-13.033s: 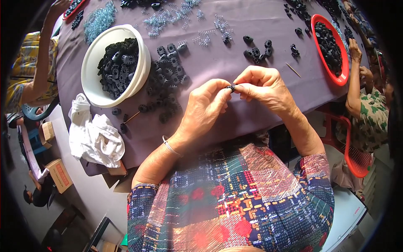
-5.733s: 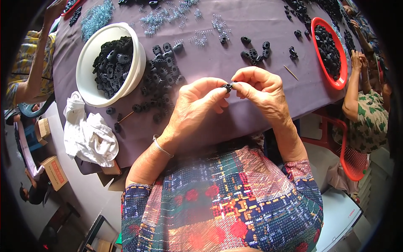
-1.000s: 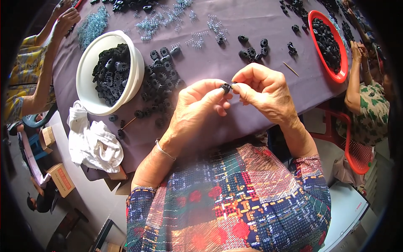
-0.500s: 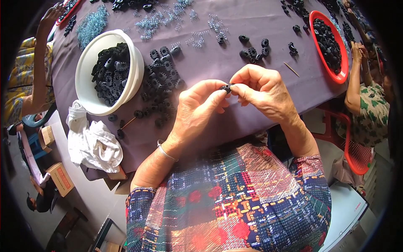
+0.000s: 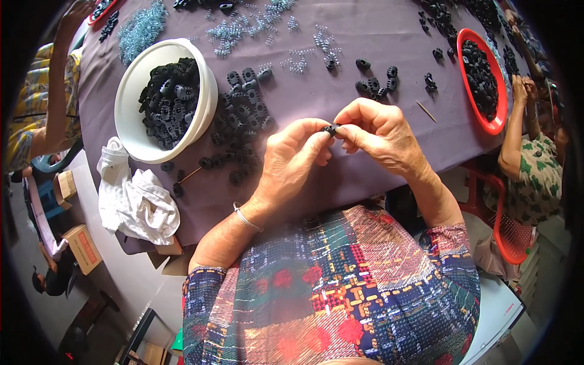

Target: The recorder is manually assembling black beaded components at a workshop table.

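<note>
Over the table's near part, my left hand (image 5: pixel 292 158) and my right hand (image 5: pixel 384 139) meet fingertip to fingertip. Between them is a small black plastic piece (image 5: pixel 330 130) that looks like a cord lock; both thumbs and index fingers pinch it, covering much of it. Left of my left hand lies a pile of similar black pieces (image 5: pixel 244 108). Beyond my right hand sits a smaller cluster of black pieces (image 5: pixel 377 88). Fine bluish metal springs (image 5: pixel 243 29) are scattered farther back. A thin wooden stick (image 5: pixel 426 111) lies right of my right hand.
A white tub (image 5: pixel 208 112) full of black pieces stands at left, with a crumpled white cloth (image 5: pixel 140 204) before it. Another stick (image 5: pixel 191 175) touches black pieces. A red basket (image 5: pixel 500 118) holds more at right. Other people's arms (image 5: pixel 514 125) reach in at both sides.
The view has shifted a little, so the table's things sit slightly farther right. Both hands keep their pinch on the black piece, with only slight finger movement.
</note>
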{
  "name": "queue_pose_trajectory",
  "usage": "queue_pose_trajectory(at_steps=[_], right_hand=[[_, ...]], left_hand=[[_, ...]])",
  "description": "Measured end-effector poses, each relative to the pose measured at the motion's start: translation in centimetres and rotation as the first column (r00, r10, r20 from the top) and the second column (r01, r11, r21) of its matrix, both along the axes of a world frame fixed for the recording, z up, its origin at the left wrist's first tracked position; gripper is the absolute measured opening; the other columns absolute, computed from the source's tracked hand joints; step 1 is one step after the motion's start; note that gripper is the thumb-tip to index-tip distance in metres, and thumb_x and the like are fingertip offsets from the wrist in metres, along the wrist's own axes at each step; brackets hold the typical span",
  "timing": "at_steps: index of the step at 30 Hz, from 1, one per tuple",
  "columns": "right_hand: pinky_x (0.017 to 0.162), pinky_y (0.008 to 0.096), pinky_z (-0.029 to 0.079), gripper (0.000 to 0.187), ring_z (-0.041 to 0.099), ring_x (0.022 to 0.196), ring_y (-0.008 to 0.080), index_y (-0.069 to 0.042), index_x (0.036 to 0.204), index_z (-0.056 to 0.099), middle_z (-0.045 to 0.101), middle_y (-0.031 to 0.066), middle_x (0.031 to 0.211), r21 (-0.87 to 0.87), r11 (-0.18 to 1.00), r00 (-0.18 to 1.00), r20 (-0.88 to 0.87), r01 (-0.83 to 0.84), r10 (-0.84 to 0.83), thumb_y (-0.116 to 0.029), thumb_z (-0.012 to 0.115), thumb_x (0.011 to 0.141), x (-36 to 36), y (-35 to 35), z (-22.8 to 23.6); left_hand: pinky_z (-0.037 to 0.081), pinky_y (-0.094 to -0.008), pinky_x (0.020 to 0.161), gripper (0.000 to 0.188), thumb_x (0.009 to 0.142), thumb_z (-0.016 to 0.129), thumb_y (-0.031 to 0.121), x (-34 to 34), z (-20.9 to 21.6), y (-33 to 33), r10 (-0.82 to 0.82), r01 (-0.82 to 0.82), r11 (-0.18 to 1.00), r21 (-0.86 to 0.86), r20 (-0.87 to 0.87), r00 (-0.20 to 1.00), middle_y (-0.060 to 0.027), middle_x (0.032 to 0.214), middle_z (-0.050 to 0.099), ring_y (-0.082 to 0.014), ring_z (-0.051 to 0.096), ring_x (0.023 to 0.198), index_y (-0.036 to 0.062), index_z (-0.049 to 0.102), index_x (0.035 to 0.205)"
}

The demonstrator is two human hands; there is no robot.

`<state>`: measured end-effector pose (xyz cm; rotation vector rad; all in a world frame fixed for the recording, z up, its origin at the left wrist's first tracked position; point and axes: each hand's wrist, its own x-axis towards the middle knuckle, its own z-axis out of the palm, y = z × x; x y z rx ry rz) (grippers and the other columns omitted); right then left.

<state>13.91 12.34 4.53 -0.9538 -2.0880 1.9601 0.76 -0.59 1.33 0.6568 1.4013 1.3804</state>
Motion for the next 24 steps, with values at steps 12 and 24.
queue_pose_trajectory(at_steps=[12, 24], right_hand=[[0.06, 0.0202, 0.053, 0.008, 0.06, 0.07, 0.0058, 0.0, 0.096, 0.06, 0.065, 0.0027, 0.082, -0.071, 0.996, 0.993, 0.096, -0.055, 0.061, -0.005, 0.059, 0.09, -0.6, 0.6, -0.3], [0.063, 0.0202, 0.053, 0.008, 0.061, 0.072, 0.0063, 0.002, 0.095, 0.062, 0.065, 0.0038, 0.083, 0.163, 0.98, 0.993, 0.033, -0.113, 0.109, -0.003, 0.061, 0.088, -0.1, 0.2, -1.2]], left_hand=[[0.048, -0.0199, 0.06, 0.016, 0.091, 0.061, 0.01, 0.8, -0.6, -0.2, 0.078, -0.078, 0.997, 0.012, -0.047, 0.996, -0.0004, 0.082, 0.063, -0.0054, 0.056, 0.066, -0.0012, 0.063, 0.103], [0.05, -0.0231, 0.057, 0.015, 0.089, 0.06, 0.005, 0.5, -0.4, -0.3, 0.052, -0.053, 0.999, -0.001, -0.171, 0.984, -0.0059, 0.078, 0.065, -0.0084, 0.06, 0.065, -0.0024, 0.062, 0.102]])
